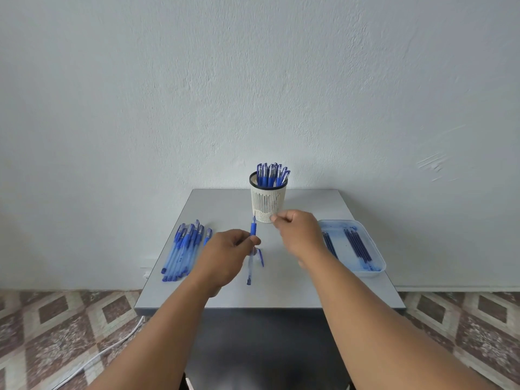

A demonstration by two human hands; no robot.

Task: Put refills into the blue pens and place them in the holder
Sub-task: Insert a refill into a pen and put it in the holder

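The left hand (225, 253) pinches a translucent blue plastic pen (252, 250) above the grey table (295, 288); the right hand (298, 229), fingers curled, hovers beside the cream slotted holder (268, 202), and whether it pinches anything cannot be told.

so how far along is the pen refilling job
Done: a bunch of capped pens stands in the holder. In hand: the left hand grips one pen; the right hand is curled beside the holder. Left: a pile of pens on the table's left and refills in the tray.

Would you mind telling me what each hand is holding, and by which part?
The left hand pinches a blue pen mid-barrel, just below its blue grip. The right hand is curled; whether it holds anything cannot be told.
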